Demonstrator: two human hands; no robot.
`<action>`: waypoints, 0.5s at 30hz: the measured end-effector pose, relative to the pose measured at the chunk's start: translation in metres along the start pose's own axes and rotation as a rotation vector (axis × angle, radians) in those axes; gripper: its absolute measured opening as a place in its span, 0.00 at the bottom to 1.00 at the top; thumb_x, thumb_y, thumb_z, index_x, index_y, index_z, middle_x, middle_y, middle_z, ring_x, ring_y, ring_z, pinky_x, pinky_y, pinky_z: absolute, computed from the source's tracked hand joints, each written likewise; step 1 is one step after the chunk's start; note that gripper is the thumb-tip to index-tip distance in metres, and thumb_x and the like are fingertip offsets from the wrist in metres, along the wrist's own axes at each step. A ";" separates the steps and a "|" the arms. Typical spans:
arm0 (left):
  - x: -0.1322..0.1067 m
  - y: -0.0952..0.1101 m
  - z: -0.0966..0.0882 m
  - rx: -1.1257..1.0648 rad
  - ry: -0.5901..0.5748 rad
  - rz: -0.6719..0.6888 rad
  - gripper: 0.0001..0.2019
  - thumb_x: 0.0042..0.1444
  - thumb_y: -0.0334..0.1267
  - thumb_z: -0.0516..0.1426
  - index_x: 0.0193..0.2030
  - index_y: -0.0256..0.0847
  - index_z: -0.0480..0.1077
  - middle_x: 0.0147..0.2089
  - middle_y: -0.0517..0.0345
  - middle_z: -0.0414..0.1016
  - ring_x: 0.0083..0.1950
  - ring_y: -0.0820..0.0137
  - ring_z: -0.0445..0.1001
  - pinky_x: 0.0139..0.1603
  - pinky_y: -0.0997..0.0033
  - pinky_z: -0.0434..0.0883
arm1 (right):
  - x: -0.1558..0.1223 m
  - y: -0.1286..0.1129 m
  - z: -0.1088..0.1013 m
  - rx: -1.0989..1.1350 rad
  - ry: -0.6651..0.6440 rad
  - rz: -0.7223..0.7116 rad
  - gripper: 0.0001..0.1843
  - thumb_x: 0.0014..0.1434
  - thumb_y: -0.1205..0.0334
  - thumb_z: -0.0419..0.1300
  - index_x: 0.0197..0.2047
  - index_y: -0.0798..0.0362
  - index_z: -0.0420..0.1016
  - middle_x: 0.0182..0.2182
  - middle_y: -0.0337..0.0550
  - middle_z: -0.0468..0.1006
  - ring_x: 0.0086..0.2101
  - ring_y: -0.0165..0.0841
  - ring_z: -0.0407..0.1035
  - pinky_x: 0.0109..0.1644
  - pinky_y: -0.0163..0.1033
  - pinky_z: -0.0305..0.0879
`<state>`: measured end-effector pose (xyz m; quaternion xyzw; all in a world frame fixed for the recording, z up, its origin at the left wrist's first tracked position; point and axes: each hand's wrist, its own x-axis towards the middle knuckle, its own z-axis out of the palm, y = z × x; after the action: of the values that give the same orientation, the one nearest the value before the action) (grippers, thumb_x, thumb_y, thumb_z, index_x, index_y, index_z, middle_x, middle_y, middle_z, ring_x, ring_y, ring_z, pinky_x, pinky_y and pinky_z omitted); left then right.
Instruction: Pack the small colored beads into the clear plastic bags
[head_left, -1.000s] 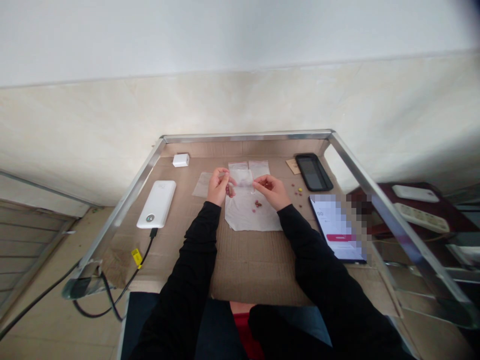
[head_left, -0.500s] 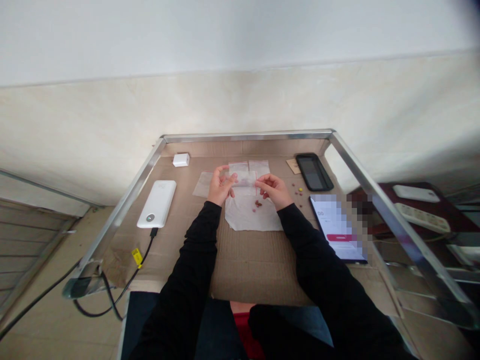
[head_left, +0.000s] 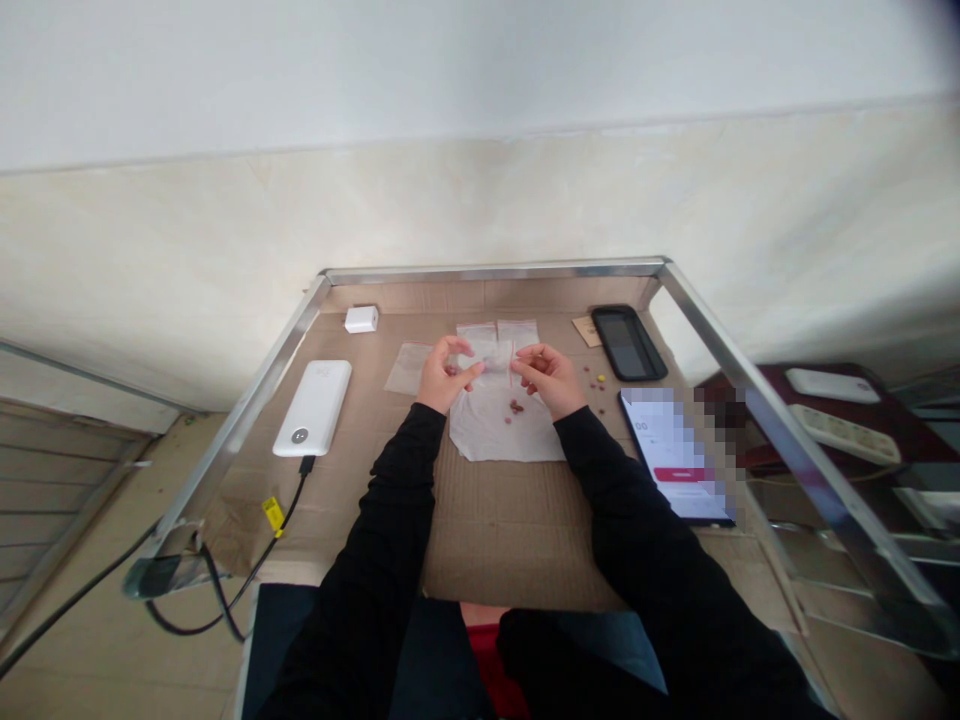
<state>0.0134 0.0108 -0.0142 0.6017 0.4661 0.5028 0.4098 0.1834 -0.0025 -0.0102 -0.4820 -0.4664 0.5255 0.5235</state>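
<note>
Between my two hands is a small clear zip bag [head_left: 496, 357] with a red seal line, held above a white tissue [head_left: 499, 435]. My right hand [head_left: 549, 380] pinches the bag at its seal end. My left hand [head_left: 448, 372] has thumb and forefinger at the opposite end of the bag, the fingers bent. Several brown and pinkish pills [head_left: 515, 407] lie on the tissue below my right hand. Two more flat zip bags [head_left: 517, 328] lie just behind, and another zip bag [head_left: 407, 367] lies to the left, partly behind my left hand.
More small pills [head_left: 598, 383], one yellow, lie on the cardboard-covered table [head_left: 517, 530] right of my hand. A black phone-like tray [head_left: 628, 344] and a lit phone [head_left: 671, 455] are farther right. At left are a white power bank [head_left: 313, 408] with cable and a charger [head_left: 361, 319].
My left hand has shifted slightly right along the bag, closer to my right hand, and its thumb has moved toward the bag's middle. My right hand stays at the seal.
</note>
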 end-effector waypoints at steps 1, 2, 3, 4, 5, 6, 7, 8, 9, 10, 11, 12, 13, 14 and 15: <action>0.000 0.000 0.000 0.026 -0.011 0.006 0.15 0.42 0.43 0.60 0.34 0.38 0.62 0.34 0.62 0.66 0.16 0.86 0.60 0.13 0.83 0.58 | 0.000 0.001 0.000 -0.008 0.002 -0.019 0.16 0.38 0.56 0.64 0.28 0.54 0.64 0.19 0.33 0.67 0.16 0.21 0.57 0.16 0.29 0.53; 0.000 -0.001 0.001 0.051 -0.025 0.013 0.14 0.43 0.43 0.59 0.31 0.37 0.64 0.34 0.61 0.66 0.16 0.86 0.61 0.13 0.83 0.58 | 0.000 0.002 0.001 -0.017 0.006 -0.045 0.16 0.38 0.57 0.64 0.28 0.54 0.64 0.19 0.33 0.67 0.16 0.21 0.57 0.16 0.29 0.53; -0.001 -0.001 0.001 0.075 -0.039 0.021 0.13 0.43 0.44 0.59 0.28 0.36 0.65 0.34 0.61 0.67 0.17 0.86 0.61 0.14 0.83 0.57 | 0.000 0.003 0.002 -0.029 0.008 -0.078 0.15 0.39 0.57 0.64 0.28 0.54 0.64 0.20 0.34 0.68 0.17 0.21 0.58 0.18 0.29 0.54; -0.001 -0.001 0.002 0.099 -0.054 0.033 0.13 0.43 0.45 0.59 0.26 0.36 0.65 0.34 0.60 0.67 0.18 0.86 0.61 0.16 0.83 0.58 | -0.001 0.003 0.002 -0.046 0.009 -0.116 0.15 0.39 0.57 0.64 0.28 0.54 0.63 0.21 0.34 0.68 0.17 0.21 0.58 0.19 0.30 0.55; -0.002 -0.001 0.003 0.126 -0.069 0.049 0.13 0.43 0.45 0.59 0.25 0.35 0.66 0.34 0.59 0.67 0.19 0.85 0.60 0.17 0.82 0.58 | -0.002 0.004 0.003 -0.065 0.006 -0.151 0.14 0.40 0.58 0.63 0.28 0.54 0.63 0.22 0.35 0.68 0.18 0.21 0.58 0.20 0.30 0.56; -0.003 0.000 0.004 0.157 -0.087 0.067 0.13 0.43 0.45 0.59 0.24 0.35 0.67 0.35 0.58 0.67 0.20 0.85 0.60 0.18 0.81 0.59 | -0.002 0.004 0.004 -0.086 -0.002 -0.179 0.14 0.41 0.58 0.63 0.28 0.54 0.63 0.22 0.36 0.69 0.19 0.22 0.59 0.21 0.30 0.57; -0.004 0.000 0.006 0.192 -0.109 0.084 0.13 0.42 0.45 0.59 0.23 0.35 0.67 0.34 0.58 0.67 0.20 0.85 0.59 0.19 0.81 0.59 | -0.003 0.004 0.005 -0.107 -0.012 -0.199 0.13 0.42 0.58 0.63 0.28 0.54 0.63 0.23 0.36 0.69 0.19 0.22 0.59 0.22 0.30 0.58; -0.004 0.001 0.007 0.226 -0.136 0.099 0.13 0.42 0.45 0.59 0.23 0.35 0.68 0.33 0.58 0.67 0.21 0.84 0.58 0.20 0.80 0.59 | -0.004 0.004 0.006 -0.127 -0.025 -0.212 0.13 0.42 0.58 0.62 0.28 0.54 0.63 0.24 0.37 0.69 0.20 0.22 0.59 0.22 0.30 0.58; -0.005 0.002 0.008 0.253 -0.166 0.110 0.13 0.42 0.45 0.59 0.23 0.35 0.68 0.32 0.59 0.67 0.21 0.83 0.58 0.21 0.80 0.59 | -0.005 0.004 0.007 -0.145 -0.037 -0.220 0.13 0.43 0.58 0.62 0.28 0.54 0.63 0.24 0.37 0.69 0.20 0.23 0.59 0.21 0.30 0.58; -0.006 0.003 0.009 0.269 -0.193 0.118 0.13 0.43 0.45 0.59 0.23 0.35 0.68 0.31 0.59 0.67 0.21 0.83 0.58 0.22 0.80 0.59 | -0.006 0.004 0.008 -0.158 -0.045 -0.228 0.13 0.43 0.58 0.62 0.29 0.54 0.63 0.25 0.37 0.69 0.21 0.23 0.60 0.21 0.30 0.58; -0.006 0.003 0.010 0.274 -0.212 0.120 0.13 0.44 0.45 0.58 0.24 0.35 0.69 0.30 0.59 0.67 0.22 0.82 0.59 0.23 0.79 0.60 | -0.007 0.004 0.008 -0.168 -0.051 -0.237 0.12 0.44 0.58 0.62 0.29 0.53 0.63 0.25 0.37 0.68 0.21 0.23 0.60 0.20 0.30 0.57; -0.007 0.003 0.010 0.268 -0.226 0.116 0.13 0.46 0.45 0.57 0.25 0.35 0.69 0.31 0.59 0.67 0.22 0.82 0.60 0.24 0.79 0.61 | -0.007 0.004 0.009 -0.176 -0.053 -0.246 0.12 0.44 0.58 0.61 0.29 0.53 0.62 0.25 0.37 0.68 0.21 0.24 0.59 0.20 0.30 0.57; -0.007 0.003 0.011 0.256 -0.235 0.107 0.13 0.47 0.45 0.56 0.25 0.35 0.68 0.31 0.58 0.67 0.23 0.81 0.60 0.25 0.78 0.61 | -0.007 0.005 0.009 -0.182 -0.052 -0.254 0.12 0.45 0.58 0.61 0.28 0.53 0.62 0.25 0.37 0.67 0.21 0.23 0.59 0.20 0.30 0.57; -0.007 0.003 0.011 0.240 -0.243 0.095 0.13 0.48 0.45 0.55 0.26 0.35 0.68 0.32 0.58 0.67 0.23 0.81 0.61 0.25 0.78 0.61 | -0.007 0.005 0.009 -0.186 -0.051 -0.261 0.11 0.45 0.58 0.61 0.28 0.53 0.62 0.24 0.37 0.67 0.21 0.23 0.59 0.20 0.30 0.57; -0.007 0.003 0.011 0.221 -0.253 0.080 0.13 0.49 0.45 0.54 0.26 0.35 0.68 0.31 0.58 0.66 0.23 0.81 0.61 0.24 0.78 0.61 | -0.007 0.006 0.009 -0.190 -0.051 -0.267 0.11 0.45 0.58 0.60 0.28 0.53 0.62 0.24 0.36 0.66 0.20 0.23 0.58 0.20 0.30 0.57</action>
<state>0.0243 0.0033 -0.0146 0.7197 0.4388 0.3847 0.3761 0.1740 -0.0091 -0.0146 -0.4495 -0.5871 0.4168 0.5287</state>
